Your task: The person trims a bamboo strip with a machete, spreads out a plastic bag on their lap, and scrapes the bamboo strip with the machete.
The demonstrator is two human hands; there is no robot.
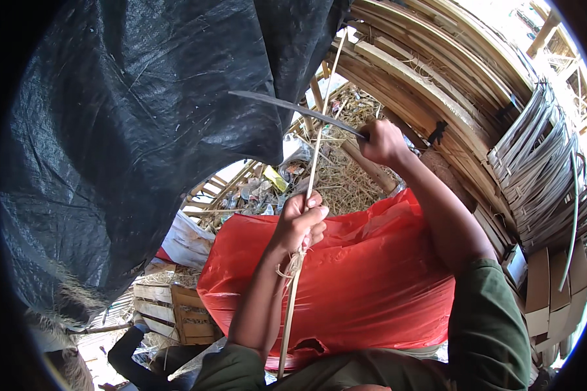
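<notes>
At ten o'clock we have a large black sheet (143,98). Between seven and eight o'clock we see another person's dark sleeve (125,356) and, beside it, a wooden crate (176,311). Near the centre, our left hand (299,225) is closed around a thin pale strip (315,159), which runs from six o'clock to a little past twelve. A long knife (297,107) crosses this strip, its tip toward eleven o'clock; we cannot tell if they touch. A red sheet (365,267) lies at five o'clock. At two o'clock our right hand (381,141) is clenched on the knife's handle. Farther right we find stacked boards (437,88), and at three o'clock a bundle of grey strips (541,163).
</notes>
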